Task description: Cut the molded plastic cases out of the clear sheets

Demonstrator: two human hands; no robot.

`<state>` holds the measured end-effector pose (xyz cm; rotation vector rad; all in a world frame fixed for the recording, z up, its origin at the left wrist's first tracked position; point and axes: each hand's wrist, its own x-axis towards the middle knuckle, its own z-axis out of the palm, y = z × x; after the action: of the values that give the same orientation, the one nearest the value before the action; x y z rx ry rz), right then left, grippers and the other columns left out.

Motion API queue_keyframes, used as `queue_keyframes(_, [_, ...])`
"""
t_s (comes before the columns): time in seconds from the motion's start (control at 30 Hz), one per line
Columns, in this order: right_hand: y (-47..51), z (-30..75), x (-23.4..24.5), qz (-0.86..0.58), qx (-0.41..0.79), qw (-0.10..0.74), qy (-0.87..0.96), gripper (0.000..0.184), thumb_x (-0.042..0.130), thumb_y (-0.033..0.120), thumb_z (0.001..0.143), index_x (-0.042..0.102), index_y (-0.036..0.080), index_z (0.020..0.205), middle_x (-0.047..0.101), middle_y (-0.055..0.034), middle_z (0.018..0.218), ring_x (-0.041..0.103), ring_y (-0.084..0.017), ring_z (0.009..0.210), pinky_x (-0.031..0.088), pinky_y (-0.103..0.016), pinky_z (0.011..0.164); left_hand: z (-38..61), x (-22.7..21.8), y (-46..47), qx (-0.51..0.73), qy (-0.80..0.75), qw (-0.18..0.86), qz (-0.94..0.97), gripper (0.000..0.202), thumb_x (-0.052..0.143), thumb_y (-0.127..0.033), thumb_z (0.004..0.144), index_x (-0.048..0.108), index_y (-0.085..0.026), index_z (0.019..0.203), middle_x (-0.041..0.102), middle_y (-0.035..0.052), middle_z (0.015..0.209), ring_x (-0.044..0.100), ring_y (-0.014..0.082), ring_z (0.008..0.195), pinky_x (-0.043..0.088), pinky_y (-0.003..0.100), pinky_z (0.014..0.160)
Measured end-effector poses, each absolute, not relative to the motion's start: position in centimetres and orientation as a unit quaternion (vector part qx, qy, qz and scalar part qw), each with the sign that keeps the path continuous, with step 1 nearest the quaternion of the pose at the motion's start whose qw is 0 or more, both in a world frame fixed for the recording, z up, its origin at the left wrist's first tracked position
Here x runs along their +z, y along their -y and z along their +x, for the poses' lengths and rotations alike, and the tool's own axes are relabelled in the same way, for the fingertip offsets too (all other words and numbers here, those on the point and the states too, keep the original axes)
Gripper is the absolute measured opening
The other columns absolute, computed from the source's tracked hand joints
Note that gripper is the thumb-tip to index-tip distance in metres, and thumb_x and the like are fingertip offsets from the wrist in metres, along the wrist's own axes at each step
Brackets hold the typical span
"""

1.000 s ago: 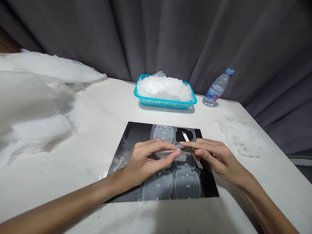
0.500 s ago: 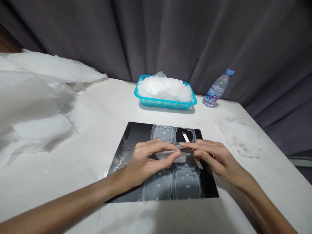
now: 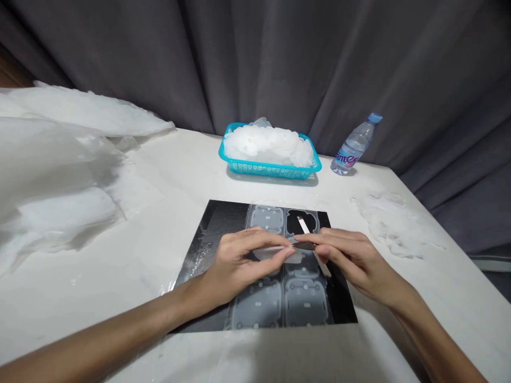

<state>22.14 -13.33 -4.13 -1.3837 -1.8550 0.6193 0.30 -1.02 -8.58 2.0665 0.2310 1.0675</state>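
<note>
A: Which step is this?

B: Peeling, as I read it. The left hand [image 3: 239, 260] pinches a clear film piece [image 3: 279, 254] between thumb and forefinger, just above the dark sheet [image 3: 215, 234] of die-cut shapes lying in the middle of the worktop [image 3: 179, 175]. The right hand [image 3: 351, 260] grips a thin dark blade tool [image 3: 305, 246], its tip meeting the film's edge where the two hands come together.

A: So both sets of fingers are clenched on something?

B: Yes. Left fingers are closed on the film piece, right fingers closed around the tool. Neither is slack.

A: What does the next move call for?

B: A light touch, I'd judge. The film looks thin and floppy, so the tip needs to stay under the edge without tearing it, while the left hand lifts at a shallow angle. One cell at the sheet's far right already shows dark and bare.

A: Anything else nearby?

B: A turquoise basket [image 3: 239, 166] heaped with pale pieces sits beyond the sheet, and a water bottle [image 3: 353, 146] to its right.
</note>
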Motion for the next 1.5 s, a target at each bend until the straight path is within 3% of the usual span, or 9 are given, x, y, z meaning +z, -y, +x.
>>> queue_keyframes(0.3, [13.4, 22.4, -4.0, -0.542, 0.231, 0.362, 0.722, 0.031, 0.049, 0.024, 0.109, 0.072, 0.020, 0.131, 0.079, -0.0050, 0.108, 0.069, -0.015, 0.087, 0.053, -0.027, 0.081, 0.3, -8.6, 1.0, 0.411, -0.094, 0.396, 0.816, 0.015, 0.077, -0.012, 0.090, 0.076, -0.021, 0.101, 0.079, -0.0014, 0.087, 0.073, 0.0118, 0.073, 0.056, 0.021, 0.070])
queue_keyframes(0.53, [13.4, 22.8, -4.2, -0.548, 0.237, 0.341, 0.726, 0.035, 0.047, 0.031, 0.111, 0.070, 0.022, 0.135, 0.078, -0.0044, 0.096, 0.068, -0.015, 0.080, 0.053, -0.028, 0.076, 0.4, -8.6, 1.0, 0.414, -0.089, 0.398, 0.814, 0.014, 0.077, -0.010, 0.090, 0.075, -0.020, 0.100, 0.079, -0.0014, 0.087, 0.072, 0.0115, 0.074, 0.057, 0.021, 0.071])
queue_keyframes(0.67, [13.4, 22.9, -4.2, -0.542, 0.231, 0.346, 0.730, 0.035, 0.046, 0.031, 0.111, 0.069, 0.023, 0.137, 0.079, -0.0050, 0.105, 0.068, -0.015, 0.083, 0.053, -0.028, 0.078, 0.7, -8.4, 1.1, 0.422, -0.080, 0.394, 0.813, 0.011, 0.077, -0.012, 0.090, 0.076, -0.020, 0.098, 0.079, -0.0009, 0.084, 0.071, 0.0125, 0.070, 0.057, 0.023, 0.068])
queue_keyframes(0.87, [13.6, 23.0, -4.0, -0.543, 0.224, 0.338, 0.736, 0.036, 0.046, 0.029, 0.111, 0.068, 0.022, 0.138, 0.076, -0.0027, 0.091, 0.066, -0.014, 0.078, 0.052, -0.025, 0.073, 0.7, -8.3, 1.0, 0.436, -0.066, 0.387, 0.809, 0.011, 0.076, -0.012, 0.090, 0.077, -0.020, 0.097, 0.081, 0.0007, 0.085, 0.073, 0.0142, 0.070, 0.058, 0.025, 0.068])
queue_keyframes(1.5, [13.8, 23.3, -3.7, -0.555, 0.199, 0.288, 0.755, 0.036, 0.046, 0.029, 0.110, 0.068, 0.025, 0.139, 0.079, -0.0068, 0.112, 0.073, -0.018, 0.094, 0.058, -0.031, 0.086, 0.9, -8.4, 1.0, 0.410, -0.070, 0.390, 0.822, 0.003, 0.075, -0.017, 0.092, 0.076, -0.019, 0.094, 0.080, 0.0017, 0.084, 0.070, 0.0142, 0.070, 0.058, 0.026, 0.069])
